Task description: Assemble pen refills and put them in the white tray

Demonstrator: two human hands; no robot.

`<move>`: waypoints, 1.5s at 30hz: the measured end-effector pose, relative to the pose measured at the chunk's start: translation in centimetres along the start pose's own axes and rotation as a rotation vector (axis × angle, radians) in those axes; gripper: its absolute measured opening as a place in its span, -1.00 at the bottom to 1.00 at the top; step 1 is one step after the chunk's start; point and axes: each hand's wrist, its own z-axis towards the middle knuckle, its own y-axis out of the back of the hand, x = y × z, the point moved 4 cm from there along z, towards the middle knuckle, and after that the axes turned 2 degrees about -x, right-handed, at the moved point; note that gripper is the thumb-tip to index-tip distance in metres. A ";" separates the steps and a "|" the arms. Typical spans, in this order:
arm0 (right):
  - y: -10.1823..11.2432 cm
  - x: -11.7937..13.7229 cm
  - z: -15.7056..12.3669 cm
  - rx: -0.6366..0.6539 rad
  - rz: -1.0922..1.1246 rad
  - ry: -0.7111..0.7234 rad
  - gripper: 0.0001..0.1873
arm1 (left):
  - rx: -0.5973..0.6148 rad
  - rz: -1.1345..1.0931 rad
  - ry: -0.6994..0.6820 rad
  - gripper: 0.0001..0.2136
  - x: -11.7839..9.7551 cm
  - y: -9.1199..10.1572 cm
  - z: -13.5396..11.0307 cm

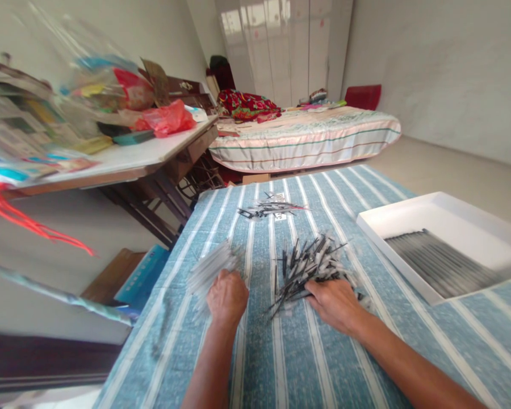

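My left hand (227, 296) rests closed on the striped cloth, gripping a blurred bundle of pale thin sticks (210, 268) that fans out to its upper left. My right hand (334, 301) lies palm down at the near edge of a loose heap of dark and pale thin sticks (310, 264); its fingertips are tucked in among them, so its grip is hidden. A smaller scatter of dark thin pieces (269, 208) lies farther up the table.
The table wears a blue and white striped cloth (293, 352). A white tray (440, 213) at the right holds a flat row of dark sticks. A cluttered desk (123, 156) stands at the left, a bed (306, 136) beyond.
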 end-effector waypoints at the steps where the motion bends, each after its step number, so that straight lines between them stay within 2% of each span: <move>1: 0.0 0.0 0.0 0.002 -0.001 0.002 -0.83 | -0.001 -0.002 -0.008 -0.74 -0.1 0.0 0.0; 9: 0.4 0.0 -0.2 -0.004 -0.012 0.043 -0.80 | 0.012 -0.168 -0.077 -0.83 -1.7 -0.1 -0.6; 15: -0.1 1.7 0.0 0.009 -0.067 0.197 -0.76 | 0.054 -0.531 -0.079 -0.90 -1.7 -0.7 0.1; 18: -0.4 2.1 0.1 -0.037 -0.097 0.235 -0.80 | 0.119 -0.756 -0.082 -0.83 -1.7 -1.2 0.0; 20: -0.3 2.2 -0.2 -0.120 -0.079 0.286 -0.83 | 0.180 -0.881 -0.100 -0.78 -1.9 -1.2 -0.3; 23: 0.5 2.0 -0.8 -0.355 0.007 0.348 -0.82 | 0.278 -1.019 -0.147 -0.81 -2.5 -0.6 -1.0; 26: 1.4 1.2 -1.3 -0.620 0.067 0.325 -0.81 | 0.389 -1.197 -0.210 -0.86 -3.3 0.3 -1.7; 28: 1.7 0.5 -1.5 -0.732 0.065 0.282 -0.82 | 0.481 -1.284 -0.231 -0.86 -3.8 0.4 -2.1; 31: 1.9 -0.2 -1.5 -0.793 0.030 0.249 -0.82 | 0.605 -1.294 -0.230 -0.84 -4.5 0.2 -2.7; 34: 1.8 -0.3 -1.5 -0.794 0.001 0.252 -0.83 | 0.667 -1.255 -0.230 -0.83 -5.0 -0.3 -3.0; 41: 1.5 0.0 -1.6 -0.740 -0.076 0.279 -0.82 | 0.684 -1.231 -0.211 -0.77 -5.4 -1.2 -3.2; 45: 1.5 0.7 -1.8 -0.732 -0.086 0.315 -0.84 | 0.703 -1.205 -0.226 -0.81 -5.8 -1.2 -3.5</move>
